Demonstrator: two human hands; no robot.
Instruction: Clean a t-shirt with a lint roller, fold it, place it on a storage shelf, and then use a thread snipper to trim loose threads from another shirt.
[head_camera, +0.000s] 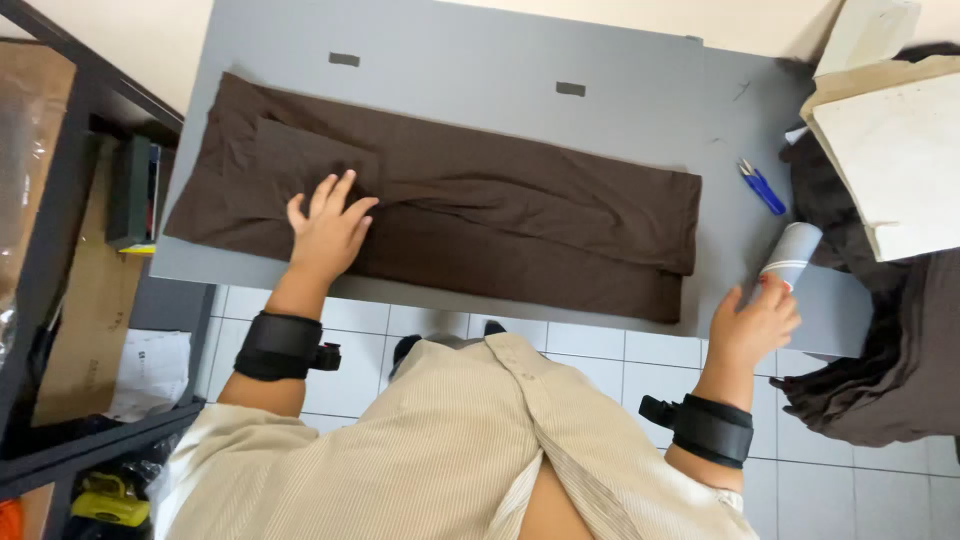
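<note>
Brown garment (480, 215), a long dark piece folded lengthwise, lies flat across the grey tabletop (480, 70), its near edge running close to the front rim. The left hand (328, 225) rests open on it, palm down and fingers spread, pressing the cloth near its left end just beside a raised fold. The right hand (755, 325) has its grip closed around the lower end of a grey roller (792, 255), which tilts up over the right front corner of the tabletop, apart from the cloth. Blue snips (762, 186) lie just beyond the roller, and a heap of dark cloth (880, 360) hangs at the far right under pale boards (900, 160).

The risks, as I judge them, come from the edges. The garment sits so near the front rim that a push from the flat hand could slide part of it over and drag the rest down. Pressing only at one end may also bunch the loose wrinkles in the middle instead of smoothing them. The roller is held low on its length, so it could tip in the grip, and a sweep of that hand could knock the snips toward the edge.
</note>
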